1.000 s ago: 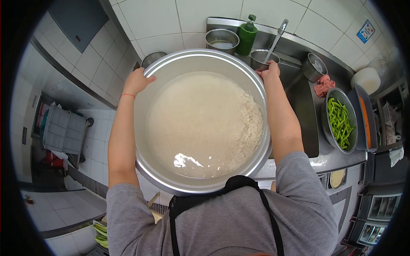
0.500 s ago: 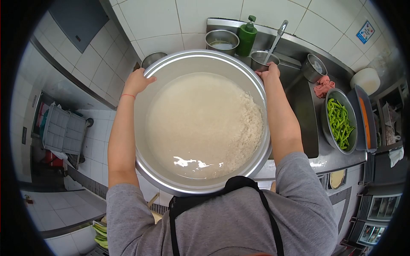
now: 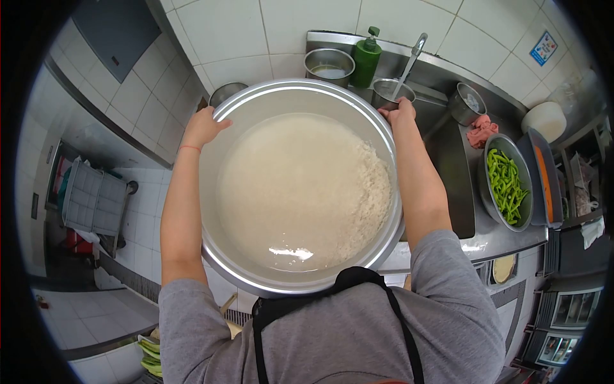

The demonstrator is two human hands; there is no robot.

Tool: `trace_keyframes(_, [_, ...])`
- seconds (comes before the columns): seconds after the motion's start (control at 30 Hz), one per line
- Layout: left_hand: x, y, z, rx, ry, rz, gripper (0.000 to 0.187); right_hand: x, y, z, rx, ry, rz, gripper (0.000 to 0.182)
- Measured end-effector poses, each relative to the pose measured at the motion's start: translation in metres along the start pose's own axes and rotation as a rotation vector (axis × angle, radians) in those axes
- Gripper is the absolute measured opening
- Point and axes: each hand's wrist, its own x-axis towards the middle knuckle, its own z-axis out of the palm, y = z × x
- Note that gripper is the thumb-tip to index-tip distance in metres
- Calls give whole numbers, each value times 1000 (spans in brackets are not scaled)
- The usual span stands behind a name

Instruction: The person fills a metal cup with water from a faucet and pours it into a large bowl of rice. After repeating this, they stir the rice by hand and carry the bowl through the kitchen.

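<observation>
A large round metal pot (image 3: 217, 153) fills the middle of the view, close in front of my body. Inside it, rice (image 3: 372, 198) is heaped up toward the right under cloudy whitish water (image 3: 288, 185). My left hand (image 3: 203, 127) grips the rim at the upper left, thumb over the edge and the other fingers hidden outside. At the upper right, my right hand (image 3: 401, 113) is closed on the opposite rim, its fingers partly out of sight. Just beyond that hand stands a small metal pot (image 3: 384, 96) under a running faucet (image 3: 419, 46).
Behind the large pot are a green pump bottle (image 3: 366, 61) and a metal container (image 3: 329, 64). A sink (image 3: 451, 173) lies to the right, with a pink cloth (image 3: 482, 131) and a bowl of green peppers (image 3: 507, 185) past it. At left stands a grey crate (image 3: 96, 192).
Both hands keep hold of the rim. The bright reflection on the water has shifted and the view has moved slightly; the pot appears a little lower.
</observation>
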Motion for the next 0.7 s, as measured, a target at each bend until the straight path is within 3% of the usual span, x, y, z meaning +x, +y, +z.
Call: trace_keyframes(0.7, [-5,8,-6,13,-18,-30,43,-2,1,0,-8,-1,-18,33])
